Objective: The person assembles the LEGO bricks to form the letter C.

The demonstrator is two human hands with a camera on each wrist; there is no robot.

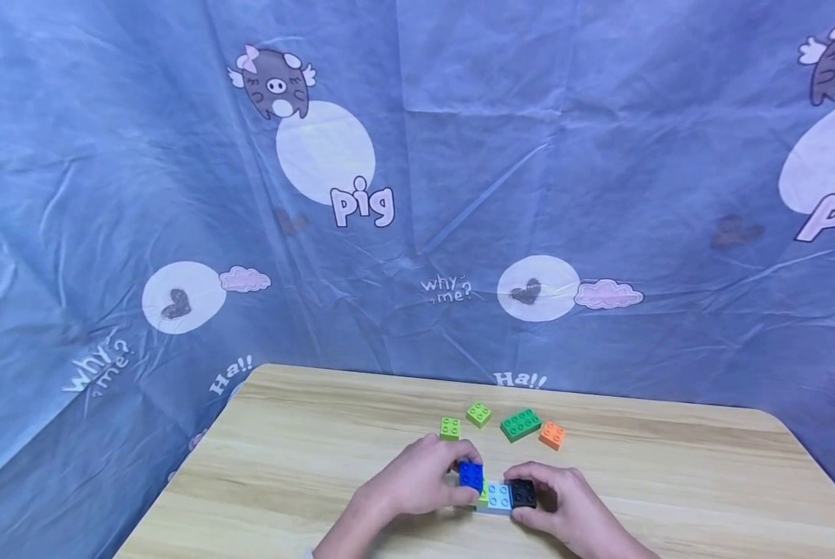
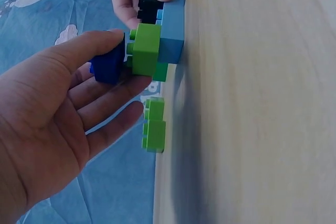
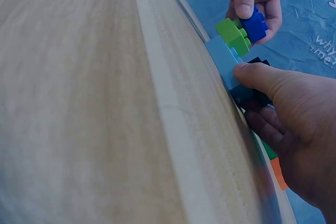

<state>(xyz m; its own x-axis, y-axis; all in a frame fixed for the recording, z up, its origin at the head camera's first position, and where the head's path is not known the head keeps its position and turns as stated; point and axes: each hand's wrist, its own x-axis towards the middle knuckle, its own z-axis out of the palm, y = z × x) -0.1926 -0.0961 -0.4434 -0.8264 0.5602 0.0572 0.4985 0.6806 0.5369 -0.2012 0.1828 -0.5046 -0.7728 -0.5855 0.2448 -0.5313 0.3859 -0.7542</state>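
Note:
My left hand [image 1: 420,475] pinches a dark blue toy building brick [image 1: 470,473] between thumb and fingers. The blue brick is tilted, right at the studs of a lime green brick [image 2: 146,51] in the left wrist view. That lime brick sits on the left end of a light blue brick [image 1: 499,498], whose middle studs show. On the light blue brick's right end is a black brick [image 1: 523,492]. My right hand [image 1: 567,501] grips this end, thumb in front and fingers behind. In the right wrist view the right thumb presses the light blue brick's side [image 3: 223,60].
Behind the hands on the wooden table [image 1: 306,419] lie two loose lime bricks, one left [image 1: 450,427] and one farther back [image 1: 479,414]. A longer green brick [image 1: 521,425] and an orange brick [image 1: 552,435] lie to their right. A blue printed curtain [image 1: 459,194] hangs beyond the table.

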